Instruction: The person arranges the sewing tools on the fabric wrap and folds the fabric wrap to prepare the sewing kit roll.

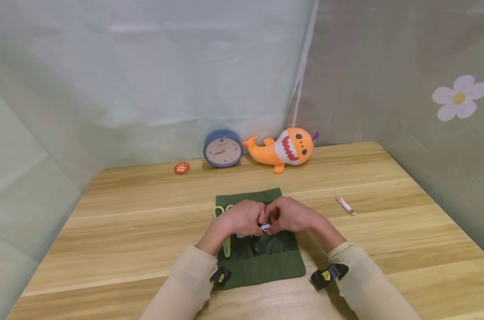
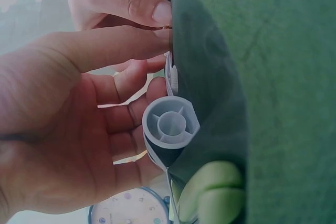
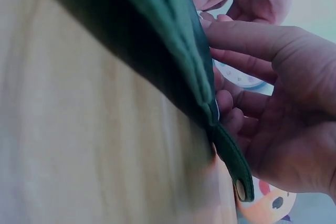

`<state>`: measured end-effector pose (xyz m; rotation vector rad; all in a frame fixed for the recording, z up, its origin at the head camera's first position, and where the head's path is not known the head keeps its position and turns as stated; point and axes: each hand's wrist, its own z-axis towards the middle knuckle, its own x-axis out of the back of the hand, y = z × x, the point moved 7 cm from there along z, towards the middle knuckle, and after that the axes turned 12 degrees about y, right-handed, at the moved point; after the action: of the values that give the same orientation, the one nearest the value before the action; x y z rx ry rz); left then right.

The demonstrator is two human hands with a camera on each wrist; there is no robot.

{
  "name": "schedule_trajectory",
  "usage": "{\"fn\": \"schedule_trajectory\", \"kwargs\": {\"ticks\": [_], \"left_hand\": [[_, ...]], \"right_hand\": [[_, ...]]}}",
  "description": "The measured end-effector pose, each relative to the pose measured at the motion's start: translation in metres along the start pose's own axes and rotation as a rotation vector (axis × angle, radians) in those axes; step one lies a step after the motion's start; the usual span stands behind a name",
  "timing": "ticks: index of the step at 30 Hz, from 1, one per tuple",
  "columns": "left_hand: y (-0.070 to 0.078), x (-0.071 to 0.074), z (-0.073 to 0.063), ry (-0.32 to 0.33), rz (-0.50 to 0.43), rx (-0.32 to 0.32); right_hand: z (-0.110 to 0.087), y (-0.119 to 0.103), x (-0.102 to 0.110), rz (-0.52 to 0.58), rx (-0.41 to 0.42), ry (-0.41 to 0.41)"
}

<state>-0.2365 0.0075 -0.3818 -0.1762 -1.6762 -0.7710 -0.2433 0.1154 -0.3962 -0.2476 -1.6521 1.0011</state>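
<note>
A green fabric pouch (image 1: 262, 270) lies unfolded on the table, with a dark inner panel. Over its middle my left hand (image 1: 243, 218) and right hand (image 1: 291, 215) meet, fingertips pinching at a small white piece with a gold rim (image 1: 265, 227); I cannot tell what it is. Green-handled scissors (image 1: 227, 247) sit at the pouch's left, partly behind my left hand. Beside them is a slim black thing (image 1: 256, 244). In the left wrist view a thread spool (image 2: 170, 123) with white ends stands near my left fingers. A green strap with a snap (image 3: 235, 169) hangs below my right hand.
Along the back stand a blue round clock (image 1: 224, 149) and an orange shark plush (image 1: 283, 150). A red round badge (image 1: 181, 168) lies left of the clock. On the right is a slim pink-and-white thing (image 1: 346, 206) with a metal end. Fabric walls border the wooden table (image 1: 126, 240).
</note>
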Motion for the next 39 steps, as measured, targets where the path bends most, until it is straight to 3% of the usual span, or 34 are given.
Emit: {"fn": "schedule_trajectory", "kwargs": {"ticks": [10, 15, 19, 28, 33, 39], "left_hand": [[0.004, 0.000, 0.002, -0.001, 0.010, -0.006], [0.006, -0.001, 0.002, -0.009, 0.019, -0.009], [0.009, 0.002, 0.002, -0.021, 0.030, -0.017], [0.019, 0.028, 0.007, -0.020, 0.050, -0.037], [0.025, 0.031, 0.011, -0.022, 0.059, -0.049], [0.031, 0.027, 0.018, -0.023, 0.072, -0.056]], "right_hand": [[-0.003, 0.004, 0.010, 0.004, -0.027, -0.025], [-0.005, 0.006, 0.023, 0.042, -0.030, 0.012], [-0.013, 0.010, 0.045, 0.059, -0.017, 0.093], [-0.056, 0.055, 0.109, -0.054, -0.151, 0.349], [-0.084, 0.080, 0.130, -0.135, -0.244, 0.422], [-0.107, 0.100, 0.147, -0.220, -0.316, 0.447]]}}
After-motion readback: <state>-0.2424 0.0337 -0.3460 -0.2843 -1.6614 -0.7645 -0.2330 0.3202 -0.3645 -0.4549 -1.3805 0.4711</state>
